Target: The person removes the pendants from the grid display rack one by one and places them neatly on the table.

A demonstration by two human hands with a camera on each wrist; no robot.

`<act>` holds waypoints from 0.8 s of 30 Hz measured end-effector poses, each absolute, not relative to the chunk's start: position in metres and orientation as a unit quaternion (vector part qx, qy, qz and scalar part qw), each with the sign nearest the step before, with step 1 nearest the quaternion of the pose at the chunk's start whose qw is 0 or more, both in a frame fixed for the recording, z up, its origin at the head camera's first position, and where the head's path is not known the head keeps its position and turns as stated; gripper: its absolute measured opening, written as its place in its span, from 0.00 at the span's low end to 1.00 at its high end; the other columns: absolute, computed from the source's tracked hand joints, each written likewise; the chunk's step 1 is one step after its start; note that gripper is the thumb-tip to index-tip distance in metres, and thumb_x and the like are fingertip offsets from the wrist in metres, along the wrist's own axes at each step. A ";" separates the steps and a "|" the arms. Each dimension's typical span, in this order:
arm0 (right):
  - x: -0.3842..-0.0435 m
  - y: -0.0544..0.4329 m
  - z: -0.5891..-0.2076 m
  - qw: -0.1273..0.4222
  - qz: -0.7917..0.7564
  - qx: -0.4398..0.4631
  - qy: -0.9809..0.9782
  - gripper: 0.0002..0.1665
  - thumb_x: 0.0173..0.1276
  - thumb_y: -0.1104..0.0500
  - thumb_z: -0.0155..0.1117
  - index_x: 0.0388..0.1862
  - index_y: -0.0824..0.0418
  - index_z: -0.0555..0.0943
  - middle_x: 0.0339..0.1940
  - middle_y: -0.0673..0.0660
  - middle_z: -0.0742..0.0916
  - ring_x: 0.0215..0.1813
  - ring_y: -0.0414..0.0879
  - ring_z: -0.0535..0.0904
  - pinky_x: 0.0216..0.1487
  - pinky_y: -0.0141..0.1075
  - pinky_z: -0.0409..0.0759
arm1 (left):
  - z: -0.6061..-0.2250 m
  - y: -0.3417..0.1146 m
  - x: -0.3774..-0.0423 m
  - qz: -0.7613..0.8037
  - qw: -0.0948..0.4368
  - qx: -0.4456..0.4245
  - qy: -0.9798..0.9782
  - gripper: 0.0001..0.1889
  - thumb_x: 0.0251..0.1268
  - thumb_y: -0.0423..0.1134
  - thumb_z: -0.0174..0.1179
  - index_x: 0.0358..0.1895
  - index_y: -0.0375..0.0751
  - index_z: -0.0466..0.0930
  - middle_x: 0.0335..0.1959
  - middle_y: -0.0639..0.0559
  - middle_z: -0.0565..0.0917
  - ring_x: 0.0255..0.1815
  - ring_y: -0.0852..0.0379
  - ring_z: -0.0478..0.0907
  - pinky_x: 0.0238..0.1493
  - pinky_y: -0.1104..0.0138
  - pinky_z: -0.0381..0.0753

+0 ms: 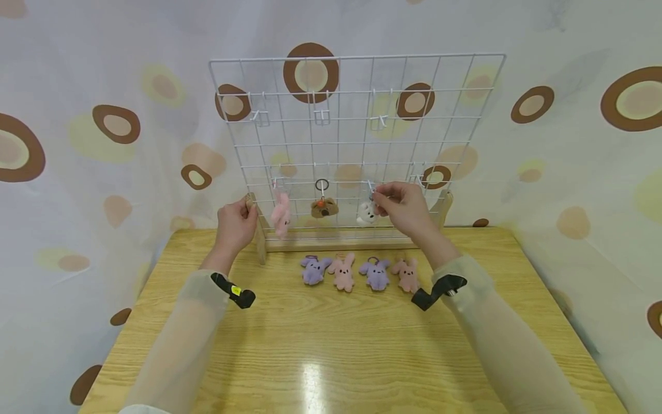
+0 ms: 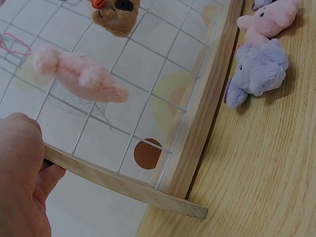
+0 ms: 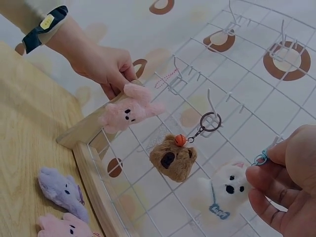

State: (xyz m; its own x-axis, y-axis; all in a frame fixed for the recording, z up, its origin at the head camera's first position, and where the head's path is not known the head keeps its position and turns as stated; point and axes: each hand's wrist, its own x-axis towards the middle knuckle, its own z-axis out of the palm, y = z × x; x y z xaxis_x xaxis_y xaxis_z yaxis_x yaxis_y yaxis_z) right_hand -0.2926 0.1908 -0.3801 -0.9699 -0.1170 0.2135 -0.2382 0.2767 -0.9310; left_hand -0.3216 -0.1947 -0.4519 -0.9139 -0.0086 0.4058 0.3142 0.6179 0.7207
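Observation:
My left hand (image 1: 237, 223) grips the top of the wooden side post (image 2: 113, 177) at the left end of a white wire grid rack (image 1: 357, 57). With thumb and fingers, my right hand (image 1: 405, 207) pinches the light-blue clasp (image 3: 261, 158) of a white plush dog keychain (image 3: 228, 185), right at a hook on the lower row. The dog hangs below these fingertips against the grid. To its left, a brown bear-head keychain (image 3: 174, 158) with an orange bell hangs by a dark ring. A pink plush keychain (image 1: 281, 215) hangs further left, near my left hand.
On the wooden table (image 1: 310, 339), before the rack's base, lie two purple plush keychains (image 1: 313, 270) and two pink ones (image 1: 342, 272), alternating in a row. Bare hooks (image 1: 322, 117) line the upper row of the grid. A patterned cloth (image 1: 155, 34) hangs behind.

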 end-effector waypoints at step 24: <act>-0.275 0.192 -0.368 0.055 0.594 0.123 -0.793 0.15 0.80 0.60 0.66 0.51 0.73 0.84 0.39 0.67 0.88 0.35 0.44 0.86 0.44 0.37 0.86 | -0.452 -0.194 -0.322 -0.414 0.204 -0.095 -0.882 0.11 0.80 0.32 0.56 0.38 0.30 0.85 0.12 0.54 0.68 0.11 0.64 0.61 0.16 0.68 0.59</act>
State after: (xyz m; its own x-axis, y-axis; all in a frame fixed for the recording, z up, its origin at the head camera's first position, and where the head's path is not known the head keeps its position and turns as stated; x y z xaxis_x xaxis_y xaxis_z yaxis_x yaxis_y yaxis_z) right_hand -0.2749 0.1923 -0.3684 -0.9638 -0.1301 0.2326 -0.2598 0.2631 -0.9291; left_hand -0.3217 -0.1944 -0.4520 -0.8988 -0.0010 0.4383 0.3367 0.6387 0.6918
